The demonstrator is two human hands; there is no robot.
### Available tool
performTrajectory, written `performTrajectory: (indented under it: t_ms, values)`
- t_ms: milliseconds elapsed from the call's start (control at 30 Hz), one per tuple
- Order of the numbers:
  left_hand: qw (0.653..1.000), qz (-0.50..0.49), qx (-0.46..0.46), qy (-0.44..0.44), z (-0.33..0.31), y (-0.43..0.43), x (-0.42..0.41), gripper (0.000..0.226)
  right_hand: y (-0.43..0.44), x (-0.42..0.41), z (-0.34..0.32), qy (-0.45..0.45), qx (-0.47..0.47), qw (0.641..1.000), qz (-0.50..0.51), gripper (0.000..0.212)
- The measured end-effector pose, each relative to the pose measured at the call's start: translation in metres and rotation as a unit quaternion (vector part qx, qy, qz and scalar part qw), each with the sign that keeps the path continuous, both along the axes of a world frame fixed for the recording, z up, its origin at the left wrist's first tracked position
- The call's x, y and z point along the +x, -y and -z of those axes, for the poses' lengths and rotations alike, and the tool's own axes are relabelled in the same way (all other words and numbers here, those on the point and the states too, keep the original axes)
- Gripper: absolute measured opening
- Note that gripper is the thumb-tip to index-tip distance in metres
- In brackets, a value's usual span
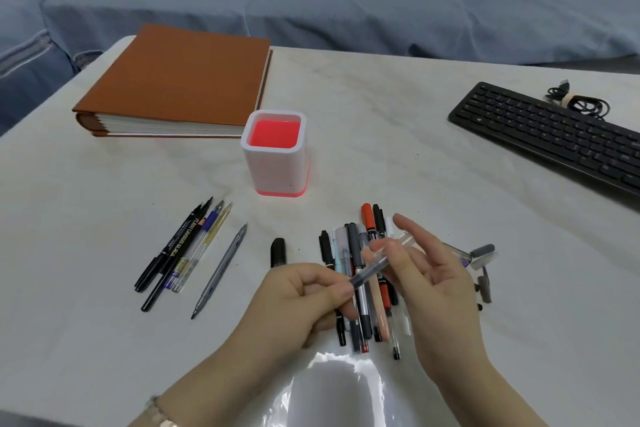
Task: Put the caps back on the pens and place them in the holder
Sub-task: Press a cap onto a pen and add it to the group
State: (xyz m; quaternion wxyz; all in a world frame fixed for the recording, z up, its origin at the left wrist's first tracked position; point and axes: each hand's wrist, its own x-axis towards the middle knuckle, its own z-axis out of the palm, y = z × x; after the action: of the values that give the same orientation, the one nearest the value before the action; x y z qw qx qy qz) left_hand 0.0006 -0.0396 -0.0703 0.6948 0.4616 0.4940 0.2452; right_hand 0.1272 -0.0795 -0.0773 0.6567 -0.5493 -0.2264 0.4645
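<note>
**A:** Two hands share one pen (371,270). The left hand (304,291) pinches its dark end between thumb and curled fingers (342,293). The right hand (429,274) nips the clear end between thumb and forefinger, with its other fingers spread loose.

**B:** Is the cap seated?

**A:** I cannot tell, because the clear end is blurred under the right thumb. My guess is that capping is the step in hand.

**B:** How should it be done well?

**A:** Keep cap and barrel in one line and push straight along the pen until it seats. The left grip should take the push, without twisting.

**B:** And what lies around it?

**A:** Directly under the fingers lies the pile of pens (353,246) on the worktop (415,166). Just right of the right fingers are a few loose caps (483,251). Left of the left fingers there is what seems to be a black cap (278,252), then a grey pen (221,265), then a small group of pens (187,250). The holder (275,152) stands beyond the fingers, a little to the left and well apart, and no pen shows in it.
</note>
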Motion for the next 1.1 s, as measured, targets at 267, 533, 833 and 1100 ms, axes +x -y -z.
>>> performTrajectory:
  t_ms: [267,533,833,1100]
  values:
    - [0.896,0.088,0.321,-0.293,0.029,-0.019,-0.028,0.021,-0.015,0.005,0.022,0.204,-0.083,0.974,-0.046,0.048]
    - [0.766,0.056,0.373,-0.520,0.060,-0.053,-0.070,0.014,-0.040,0.010,0.048,0.559,-0.100,0.812,-0.136,0.021]
    - [0.827,0.035,0.366,-0.426,0.058,-0.049,-0.049,0.009,-0.015,0.023,0.049,0.589,-0.107,0.782,-0.175,0.030]
    - [0.870,0.063,0.384,-0.302,0.030,-0.036,-0.009,0.014,0.003,0.117,0.052,0.638,-0.241,0.727,-0.078,0.036]
